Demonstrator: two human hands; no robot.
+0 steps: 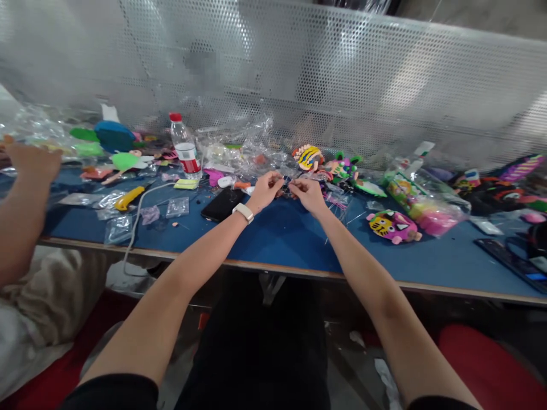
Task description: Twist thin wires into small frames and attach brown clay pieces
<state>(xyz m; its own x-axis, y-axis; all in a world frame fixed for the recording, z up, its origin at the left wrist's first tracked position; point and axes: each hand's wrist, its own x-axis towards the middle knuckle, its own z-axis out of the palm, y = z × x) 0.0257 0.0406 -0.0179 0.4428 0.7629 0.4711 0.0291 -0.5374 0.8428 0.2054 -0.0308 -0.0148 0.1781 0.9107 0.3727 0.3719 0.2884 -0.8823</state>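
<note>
Both of my hands meet over the far middle of the blue table (282,245). The fingers of my left hand (265,191) are pinched together; what lies between the tips is too small to make out. Close beside it, my right hand (308,193) pinches too, its tips nearly touching the left ones. Thin wire-like strands (342,213) lie by the right wrist. A black phone (224,204) rests just left of my left hand. Behind my right hand sits a yellow striped foam figure (307,157).
A water bottle (186,149), a yellow utility knife (129,198) and a white cable (137,219) lie to the left. A pink tiger-faced foam piece (394,226) and a bag of colourful pieces (436,213) are right. A perforated metal panel (273,68) stands behind. Another person's arm (25,199) reaches in.
</note>
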